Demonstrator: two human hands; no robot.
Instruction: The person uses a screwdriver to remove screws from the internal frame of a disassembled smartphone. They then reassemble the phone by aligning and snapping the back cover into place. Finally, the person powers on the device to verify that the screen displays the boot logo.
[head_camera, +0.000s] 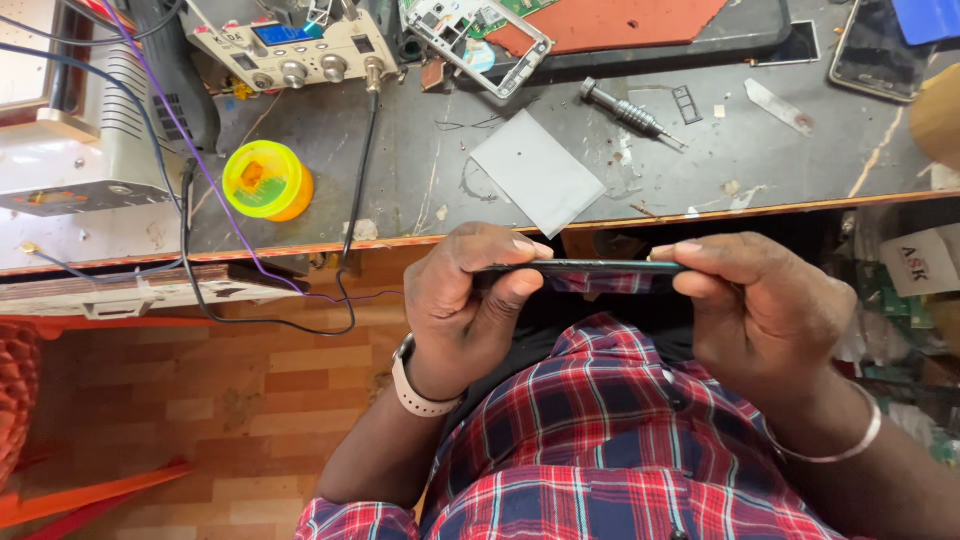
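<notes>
Head camera looks down at two hands holding one dark phone (600, 270) edge-on, level, in front of the worktop (700, 160) and above a plaid shirt (600, 450). Left hand (465, 300) is clenched around the phone's left end, thumb beneath and fingers curled over the top edge; a white watch strap (412, 385) circles that wrist. Right hand (765, 305) grips the right end, fingertips pinching the thin edge; one pale bangle (845, 440) sits on that wrist.

Several single items lie on the worktop, well apart from the hands. One grey rectangular sheet (537, 172) lies nearest, just behind the phone. One small screwdriver (622, 108) lies beyond it, beside one tiny dark tray-shaped part (687, 103). One opened phone frame (475, 42) with its insides exposed rests at the back, touching one orange mat (610, 22). One more phone (878, 50) lies face up at the far right corner. One round yellow and green tub (265, 180) stands at the left, near one beige bench instrument (295, 48) with three knobs and a blue display. One black cable (360, 170) and one purple wire (200, 170) run from the back of the worktop over its front edge.
</notes>
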